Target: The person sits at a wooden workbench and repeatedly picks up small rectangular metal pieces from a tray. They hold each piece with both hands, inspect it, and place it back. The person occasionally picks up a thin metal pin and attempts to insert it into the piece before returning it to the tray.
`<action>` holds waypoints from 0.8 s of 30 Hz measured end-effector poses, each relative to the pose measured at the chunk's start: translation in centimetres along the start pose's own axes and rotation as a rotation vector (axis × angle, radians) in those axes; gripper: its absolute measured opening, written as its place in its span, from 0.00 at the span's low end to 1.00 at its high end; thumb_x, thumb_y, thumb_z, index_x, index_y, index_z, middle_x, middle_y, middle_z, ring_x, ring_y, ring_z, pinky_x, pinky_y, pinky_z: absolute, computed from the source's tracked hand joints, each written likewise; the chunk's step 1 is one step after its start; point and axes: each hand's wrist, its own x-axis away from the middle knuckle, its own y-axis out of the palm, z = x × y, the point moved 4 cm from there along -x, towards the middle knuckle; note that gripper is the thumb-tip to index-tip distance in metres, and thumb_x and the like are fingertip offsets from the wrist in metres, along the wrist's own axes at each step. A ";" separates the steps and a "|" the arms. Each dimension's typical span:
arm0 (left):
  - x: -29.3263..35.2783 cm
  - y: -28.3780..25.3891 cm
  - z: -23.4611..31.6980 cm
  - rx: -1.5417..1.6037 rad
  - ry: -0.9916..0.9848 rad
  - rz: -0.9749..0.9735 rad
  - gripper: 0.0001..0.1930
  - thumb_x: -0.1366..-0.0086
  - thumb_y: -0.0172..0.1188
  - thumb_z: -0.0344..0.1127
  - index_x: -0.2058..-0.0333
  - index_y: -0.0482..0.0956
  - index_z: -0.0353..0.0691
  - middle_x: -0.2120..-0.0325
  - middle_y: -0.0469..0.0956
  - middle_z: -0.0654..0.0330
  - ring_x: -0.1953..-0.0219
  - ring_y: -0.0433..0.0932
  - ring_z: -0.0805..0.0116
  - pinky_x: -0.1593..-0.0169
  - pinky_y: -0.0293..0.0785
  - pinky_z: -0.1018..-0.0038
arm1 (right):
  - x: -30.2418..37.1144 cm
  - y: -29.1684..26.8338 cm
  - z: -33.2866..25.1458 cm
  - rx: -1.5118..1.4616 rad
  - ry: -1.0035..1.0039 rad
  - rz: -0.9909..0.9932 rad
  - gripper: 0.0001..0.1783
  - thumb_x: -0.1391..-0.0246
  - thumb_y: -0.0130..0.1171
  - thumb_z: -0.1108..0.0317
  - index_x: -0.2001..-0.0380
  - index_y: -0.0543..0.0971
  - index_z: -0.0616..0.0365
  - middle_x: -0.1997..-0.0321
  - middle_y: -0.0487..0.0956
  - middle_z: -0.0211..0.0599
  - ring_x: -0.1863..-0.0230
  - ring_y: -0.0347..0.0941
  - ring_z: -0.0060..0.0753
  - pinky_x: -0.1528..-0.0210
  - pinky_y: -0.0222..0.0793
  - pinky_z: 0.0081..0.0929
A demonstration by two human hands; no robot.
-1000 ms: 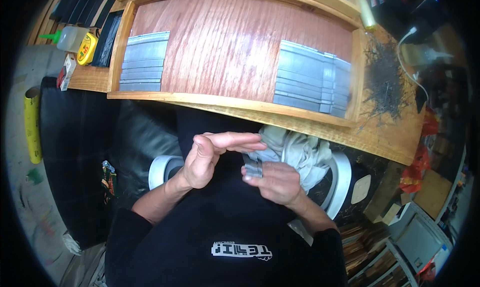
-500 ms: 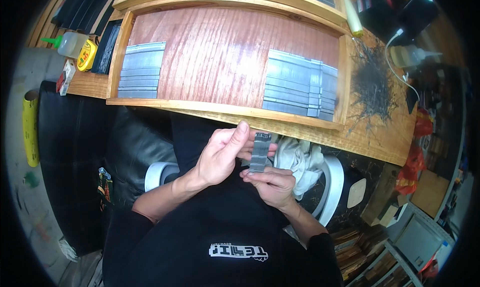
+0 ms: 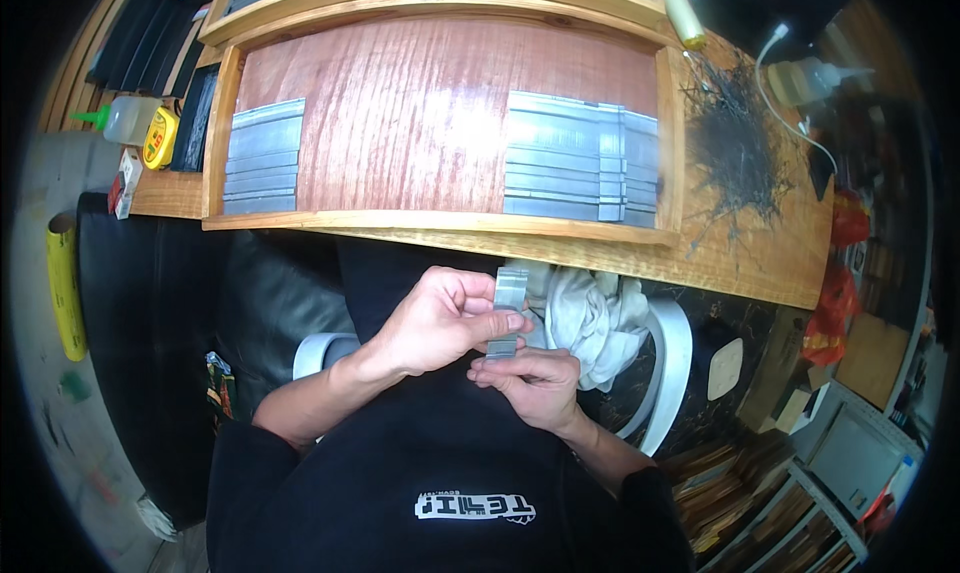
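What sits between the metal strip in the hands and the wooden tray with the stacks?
Nothing visible. Both hands, left hand and right hand, grip the strip just below the tray's front rim. The white cloth lies off to the right.

Bright even daylight, sharp centre, strong fisheye bending, black vignetted corners

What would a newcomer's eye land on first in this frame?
Probably the two hands at centre: the left hand and right hand pinch a small grey metal strip upright between them, over a dark lap. Just above lies a shallow wooden tray with grey strips stacked at its left and right ends. A crumpled white cloth sits right of the hands.
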 end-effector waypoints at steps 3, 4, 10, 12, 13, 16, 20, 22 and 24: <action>-0.7 -0.7 0.2 0.062 -0.076 -0.015 0.09 0.31 0.65 0.24 0.54 0.84 0.30 0.64 0.88 0.50 0.60 0.88 0.67 0.55 0.85 0.73 | -0.6 0.3 -0.2 -0.092 0.045 0.029 0.09 0.46 0.71 0.81 0.60 0.88 0.64 0.62 0.89 0.43 0.62 0.88 0.31 0.57 0.84 0.23; -0.9 -0.7 0.3 0.071 -0.067 -0.009 0.09 0.31 0.65 0.24 0.54 0.85 0.30 0.65 0.88 0.50 0.62 0.88 0.67 0.58 0.85 0.74 | -0.9 0.4 -0.3 -0.126 0.054 0.036 0.09 0.46 0.71 0.81 0.60 0.88 0.64 0.62 0.89 0.43 0.62 0.88 0.31 0.57 0.84 0.23; -1.2 -1.0 0.6 0.048 -0.175 -0.021 0.09 0.32 0.67 0.26 0.55 0.85 0.31 0.66 0.88 0.50 0.64 0.88 0.66 0.62 0.85 0.76 | -1.2 0.2 -1.0 -0.043 0.171 -0.027 0.07 0.45 0.71 0.81 0.62 0.87 0.66 0.61 0.88 0.44 0.60 0.87 0.30 0.55 0.84 0.24; -1.3 -1.2 0.8 -0.052 -0.174 -0.036 0.08 0.32 0.67 0.26 0.55 0.85 0.31 0.66 0.88 0.51 0.63 0.88 0.66 0.61 0.85 0.76 | -1.8 -1.0 -1.6 -0.008 0.231 -0.116 0.05 0.45 0.71 0.79 0.64 0.87 0.64 0.61 0.88 0.41 0.60 0.86 0.27 0.57 0.82 0.23; -0.9 -1.3 0.7 -0.112 -0.117 -0.025 0.08 0.31 0.66 0.26 0.56 0.85 0.31 0.65 0.88 0.52 0.63 0.88 0.67 0.61 0.85 0.77 | -2.4 -2.2 -2.4 0.035 0.232 -0.188 0.04 0.44 0.71 0.78 0.65 0.88 0.63 0.61 0.87 0.39 0.60 0.85 0.26 0.58 0.81 0.23; 0.2 -0.6 0.8 -0.138 -0.080 -0.071 0.06 0.29 0.65 0.27 0.57 0.87 0.34 0.66 0.88 0.59 0.64 0.85 0.78 0.64 0.76 0.83 | -3.5 -3.5 -2.0 -0.232 0.370 0.051 0.06 0.36 0.66 0.72 0.61 0.84 0.66 0.65 0.83 0.32 0.65 0.78 0.18 0.62 0.75 0.18; 1.1 0.2 -0.3 -0.087 0.014 -0.042 0.06 0.29 0.63 0.24 0.57 0.85 0.28 0.67 0.87 0.58 0.63 0.84 0.76 0.58 0.81 0.80 | -5.5 -3.3 -2.0 -0.254 0.393 0.113 0.06 0.33 0.59 0.74 0.62 0.81 0.68 0.69 0.82 0.32 0.69 0.77 0.15 0.64 0.74 0.15; 1.4 0.1 -0.9 -0.180 0.062 -0.014 0.06 0.29 0.62 0.23 0.57 0.85 0.28 0.68 0.86 0.60 0.63 0.83 0.79 0.58 0.81 0.80 | -5.6 -2.9 -1.5 -0.260 0.371 0.083 0.05 0.33 0.57 0.76 0.61 0.80 0.67 0.69 0.81 0.31 0.70 0.75 0.14 0.67 0.72 0.15; 1.7 0.0 -0.8 -0.282 0.090 0.019 0.05 0.29 0.62 0.23 0.58 0.85 0.28 0.69 0.86 0.62 0.64 0.81 0.82 0.60 0.80 0.81 | -5.7 -2.0 -1.4 -0.252 0.302 0.067 0.06 0.33 0.55 0.77 0.58 0.80 0.65 0.69 0.78 0.27 0.73 0.70 0.13 0.72 0.67 0.15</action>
